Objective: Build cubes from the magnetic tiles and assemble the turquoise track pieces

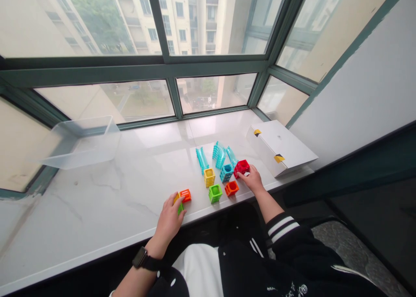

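Observation:
My left hand is closed around a small group of toy blocks near the front edge: an orange block, a green block and a yellow one mostly hidden by my fingers. My right hand grips a red block at the right of the other pieces. Between the hands stand a yellow block, a green cube, a blue block and an orange-red cube. Behind them lie a straight teal track piece, a curved teal track piece and another teal piece.
On the white marble sill, a clear plastic bin stands at the far left. A white box with yellow-black tabs sits at the right. Green-framed windows border the back, and the sill's front edge runs just before my body.

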{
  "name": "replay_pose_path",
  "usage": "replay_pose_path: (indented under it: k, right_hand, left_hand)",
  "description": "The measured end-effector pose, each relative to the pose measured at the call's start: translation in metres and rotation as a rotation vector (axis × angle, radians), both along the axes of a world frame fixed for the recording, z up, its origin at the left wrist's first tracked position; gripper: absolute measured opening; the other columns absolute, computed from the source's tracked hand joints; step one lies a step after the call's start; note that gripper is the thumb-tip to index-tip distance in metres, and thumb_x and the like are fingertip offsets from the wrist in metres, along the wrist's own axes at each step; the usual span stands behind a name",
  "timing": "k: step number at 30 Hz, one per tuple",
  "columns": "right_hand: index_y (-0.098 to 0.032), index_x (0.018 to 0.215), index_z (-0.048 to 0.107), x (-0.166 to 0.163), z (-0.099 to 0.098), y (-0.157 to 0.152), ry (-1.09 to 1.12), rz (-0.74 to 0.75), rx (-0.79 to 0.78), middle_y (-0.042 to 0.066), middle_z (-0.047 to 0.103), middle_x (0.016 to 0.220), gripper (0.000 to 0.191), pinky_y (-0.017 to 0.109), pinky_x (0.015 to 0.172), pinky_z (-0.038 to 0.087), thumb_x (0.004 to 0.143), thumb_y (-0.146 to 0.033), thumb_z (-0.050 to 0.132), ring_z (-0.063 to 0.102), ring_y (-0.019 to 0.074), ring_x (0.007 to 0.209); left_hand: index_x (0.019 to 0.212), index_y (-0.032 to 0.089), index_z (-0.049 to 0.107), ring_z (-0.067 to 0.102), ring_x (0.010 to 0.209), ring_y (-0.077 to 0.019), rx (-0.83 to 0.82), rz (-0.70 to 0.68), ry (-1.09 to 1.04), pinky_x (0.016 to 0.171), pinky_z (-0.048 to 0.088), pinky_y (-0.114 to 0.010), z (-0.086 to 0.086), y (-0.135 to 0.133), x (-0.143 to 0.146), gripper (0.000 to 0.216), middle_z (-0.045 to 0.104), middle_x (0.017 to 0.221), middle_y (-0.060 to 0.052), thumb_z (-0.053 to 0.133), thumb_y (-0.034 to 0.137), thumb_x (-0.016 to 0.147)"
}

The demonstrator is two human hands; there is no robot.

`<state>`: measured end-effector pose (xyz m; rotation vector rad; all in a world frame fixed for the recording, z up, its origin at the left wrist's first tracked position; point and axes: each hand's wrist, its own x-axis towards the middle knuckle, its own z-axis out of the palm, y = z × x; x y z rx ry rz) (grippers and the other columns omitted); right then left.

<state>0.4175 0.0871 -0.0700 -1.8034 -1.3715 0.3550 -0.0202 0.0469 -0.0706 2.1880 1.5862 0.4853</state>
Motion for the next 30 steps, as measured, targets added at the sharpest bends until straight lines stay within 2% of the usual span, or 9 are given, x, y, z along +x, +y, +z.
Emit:
replay_pose_path:
  k: [12,23,30]
  right_hand:
    - [-0.021,0.099,0.066,-0.0050,0.0012,0.0008,-0.024,-0.037,0.013,0.010,0.068,0.101,0.037,0.042,0.087,0.056,0.078,-0.050,0.072,0.065,0.0277,0.092]
    - [-0.020,0.105,0.066,-0.0052,-0.0023,0.0015,0.095,-0.059,-0.013,0.010,0.069,0.106,0.049,0.045,0.091,0.055,0.072,-0.056,0.075,0.066,0.0275,0.094]
    - [-0.021,0.103,0.066,-0.0040,-0.0036,0.0024,0.137,-0.059,-0.022,0.009,0.069,0.107,0.047,0.044,0.092,0.054,0.071,-0.054,0.077,0.066,0.0266,0.095]
  left_hand:
    - [0.135,0.028,0.066,0.049,0.144,-0.0362,-0.015,0.014,-0.014,0.121,0.041,-0.057,0.0073,0.0002,0.0027,0.046,0.052,0.157,-0.012,0.063,0.024,0.090]
    - [0.137,0.027,0.065,0.049,0.144,-0.0348,-0.017,0.008,0.012,0.122,0.040,-0.053,0.0060,0.0003,0.0023,0.046,0.050,0.157,-0.011,0.062,0.025,0.091]
    - [0.137,0.029,0.065,0.049,0.144,-0.0341,-0.005,0.008,0.011,0.122,0.040,-0.054,0.0044,0.0008,0.0017,0.048,0.051,0.156,-0.010,0.065,0.023,0.089]
